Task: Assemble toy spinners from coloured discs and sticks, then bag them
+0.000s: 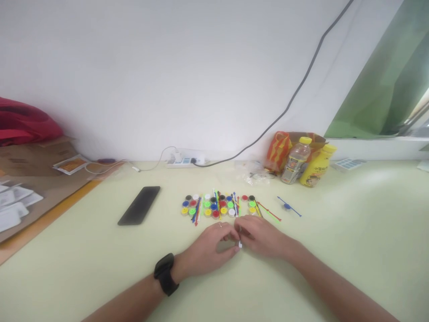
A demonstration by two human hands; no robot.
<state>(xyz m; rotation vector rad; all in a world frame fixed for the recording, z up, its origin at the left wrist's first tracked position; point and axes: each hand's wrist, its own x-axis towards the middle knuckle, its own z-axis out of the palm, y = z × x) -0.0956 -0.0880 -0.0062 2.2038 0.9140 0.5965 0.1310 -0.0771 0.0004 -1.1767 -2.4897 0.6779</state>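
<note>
My left hand (212, 250), with a ring and a black watch on the wrist, curls its thumb and fingers around a small white piece (240, 244). My right hand (263, 237) meets it from the other side, fingertips closed at the same piece, partly hiding it. Just beyond the hands sit several small round discs (216, 214) in red, blue, green, yellow, black and white. Thin coloured arrow-tipped sticks (198, 210) lie in bunches between them. Off to the right is a blue arrow stick (295, 211) with a blue disc (287, 206) at its middle.
A black phone (139, 205) lies left of the discs. At the wall are a power strip (186, 159), a clear plastic bag (256, 173), a yellow-capped bottle (296, 161) and a yellow bottle (317, 166). Cardboard (56, 188) with white packets (13, 203) is at far left.
</note>
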